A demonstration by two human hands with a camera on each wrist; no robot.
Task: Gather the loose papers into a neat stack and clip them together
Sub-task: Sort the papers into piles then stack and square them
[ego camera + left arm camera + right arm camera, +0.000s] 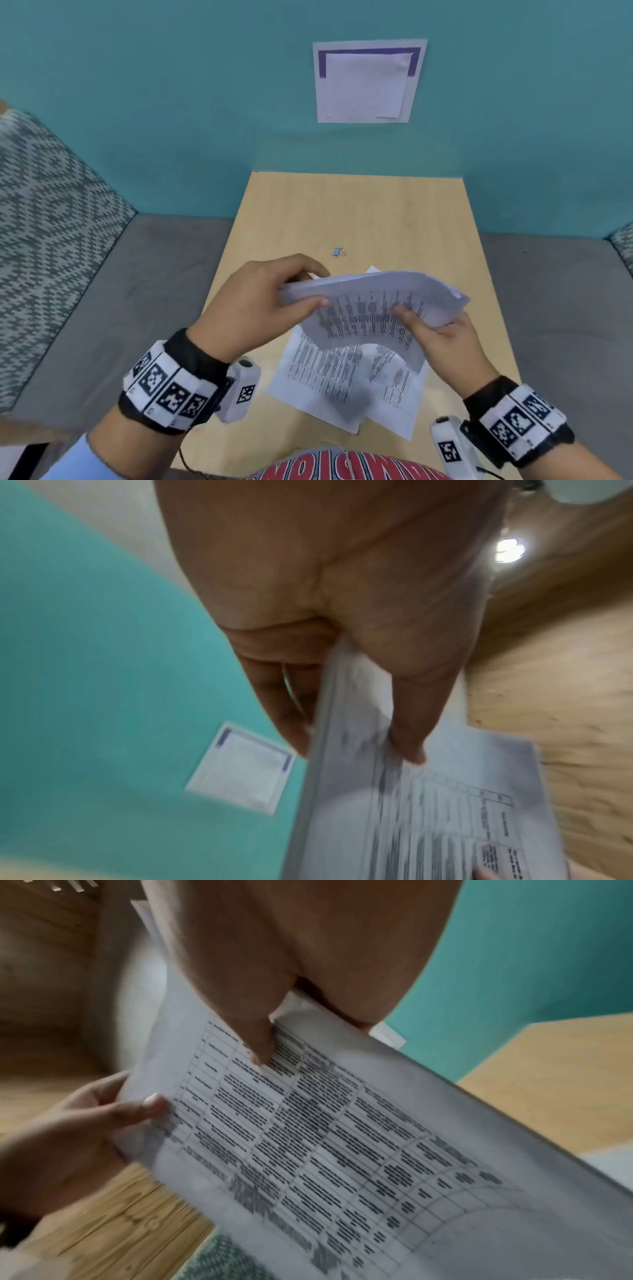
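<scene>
Left hand [263, 301] pinches the left end of a bundle of printed sheets [373, 308], thumb on the near face, fingers curled behind. Right hand [442, 339] grips the right end the same way, thumb pressed on the print. The bundle is raised off the table, bowed, its edges not yet square; the left wrist view shows several sheet edges fanned slightly beside the fingers [274, 702]. The top page carries a ruled table of text [325, 1137].

Below the bundle, near the table's front edge, loose pages [342, 380] lie flat and overlapping at different angles on the wooden table [359, 212]. They are apart from the held bundle.

Farther back, a small blue binder clip [338, 252] sits alone on the table, beyond the hands and touching nothing.

On the teal wall [171, 102] behind, a white notice with a purple border [368, 82] is posted.

Progress, as judged: gathering is partly done. Part of the papers is in hand; the remaining pages on the table need collecting. After that the whole set wants tapping square, and the clip is untouched, so clipping is all still ahead.
</scene>
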